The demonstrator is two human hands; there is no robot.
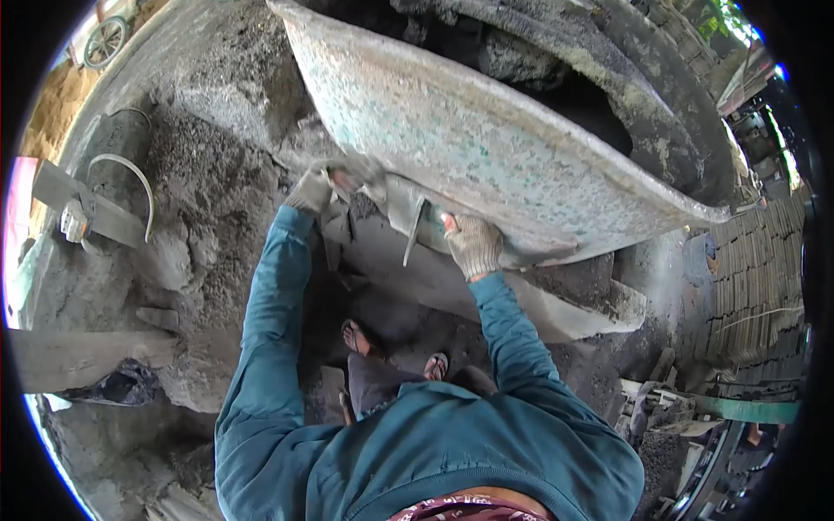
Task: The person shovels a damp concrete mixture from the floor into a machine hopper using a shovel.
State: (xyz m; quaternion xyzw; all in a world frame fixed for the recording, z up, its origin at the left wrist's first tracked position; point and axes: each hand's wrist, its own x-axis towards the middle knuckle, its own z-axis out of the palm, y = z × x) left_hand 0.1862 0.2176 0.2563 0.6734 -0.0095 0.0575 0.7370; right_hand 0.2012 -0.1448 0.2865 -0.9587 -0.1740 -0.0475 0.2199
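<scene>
A large, worn metal trough (452, 143) with flaking pale green paint stretches across the upper middle of the head view, its thick rim facing away from me. My right hand (476, 243), in a knitted grey glove, is closed on the trough's near lower edge. Beside it, a thin metal bar (414, 230) sticks out toward me. My left hand (334, 184), gloved too, is at the left end of the same edge. Motion smears its fingers, so I cannot make out whether they grip anything.
Beyond the trough lies a dark hollow (599, 108) with a rough, crusted rim. Grey rubble and soil (226, 208) rise on the left, near a wooden beam (87, 358). Below my hands is a grey slab (556, 308). Stacked flat tiles (756, 278) stand on the right.
</scene>
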